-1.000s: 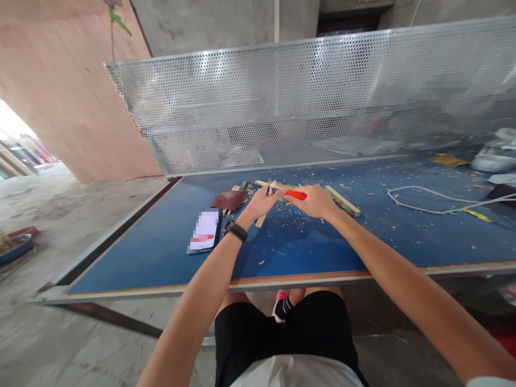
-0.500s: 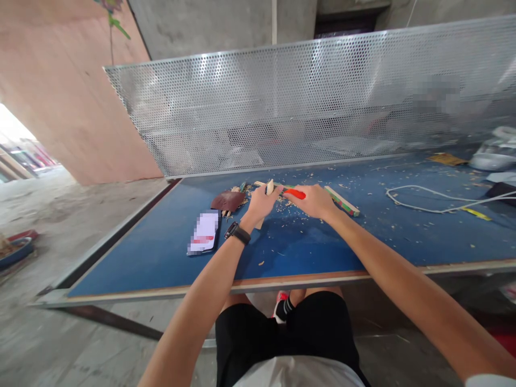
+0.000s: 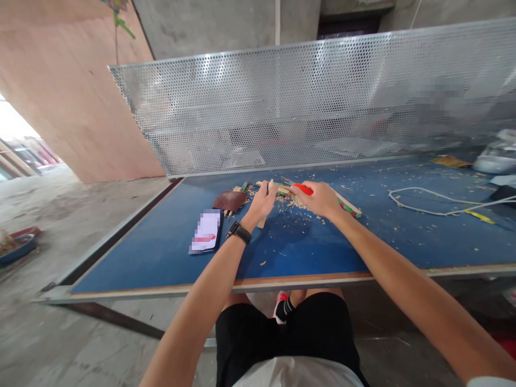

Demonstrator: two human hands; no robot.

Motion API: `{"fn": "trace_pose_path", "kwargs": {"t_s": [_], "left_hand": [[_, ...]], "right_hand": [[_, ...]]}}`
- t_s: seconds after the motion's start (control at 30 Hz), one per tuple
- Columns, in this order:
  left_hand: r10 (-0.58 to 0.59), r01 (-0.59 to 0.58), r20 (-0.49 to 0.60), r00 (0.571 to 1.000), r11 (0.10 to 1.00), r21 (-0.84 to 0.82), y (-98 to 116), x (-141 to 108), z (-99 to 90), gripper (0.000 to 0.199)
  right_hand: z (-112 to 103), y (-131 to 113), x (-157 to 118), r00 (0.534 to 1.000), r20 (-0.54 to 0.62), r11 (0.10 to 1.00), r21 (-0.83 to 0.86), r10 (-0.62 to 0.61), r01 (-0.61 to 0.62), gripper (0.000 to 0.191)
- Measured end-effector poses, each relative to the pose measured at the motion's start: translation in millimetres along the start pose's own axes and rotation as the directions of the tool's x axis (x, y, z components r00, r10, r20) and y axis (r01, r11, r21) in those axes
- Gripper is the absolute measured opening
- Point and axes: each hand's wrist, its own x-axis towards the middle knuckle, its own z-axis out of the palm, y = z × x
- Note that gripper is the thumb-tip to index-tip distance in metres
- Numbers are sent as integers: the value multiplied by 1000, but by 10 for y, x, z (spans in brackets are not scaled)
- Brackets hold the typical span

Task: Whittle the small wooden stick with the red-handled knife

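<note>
My left hand [image 3: 263, 204], with a dark watch on the wrist, is closed around a pale piece of wood [image 3: 271, 184] whose upper end sticks out above the fingers. My right hand [image 3: 323, 200] grips a knife by its red handle [image 3: 302, 188]. The knife's blade [image 3: 286, 181] points up and left, apart from the wood. Wood shavings [image 3: 297, 202] lie beneath and between the hands. Beyond my right hand rests a wooden strip with green and red patches [image 3: 352, 208].
A brown curved piece [image 3: 229, 200] and a phone [image 3: 206, 231] lie left of my hands on the blue tabletop [image 3: 314, 252]. A white cable [image 3: 423, 209] loops at right. Behind the table stands a perforated metal panel [image 3: 258, 118].
The knife in my right hand has moved right, away from the wood piece, and its blade now shows. My left hand stays nearly in place, still closed on the wood.
</note>
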Motion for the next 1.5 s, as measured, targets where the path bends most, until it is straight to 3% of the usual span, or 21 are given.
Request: {"fn": "trace_pose_path", "kwargs": {"t_s": [0.63,0.77,0.9,1.27,1.5], "left_hand": [[-10,10,3,1000,999,44,-115,87,-3,37],[30,-36,97,995,997,63,-137,91,0,28],[-18,12,105,994,998,54,-125,80,1,11],[-106,128,227,968,988,-85,-90,60,-37,40],[4,-16,166,986,997,73,-73,38,-37,59]], "right_hand": [[9,10,-8,989,131,997,54,-66,60,64],[7,8,-9,989,132,997,48,-65,60,65],[2,5,-11,987,152,998,41,-52,47,68],[19,12,-14,966,240,991,118,-94,67,70],[16,-23,-21,977,204,996,79,-59,44,73]]}}
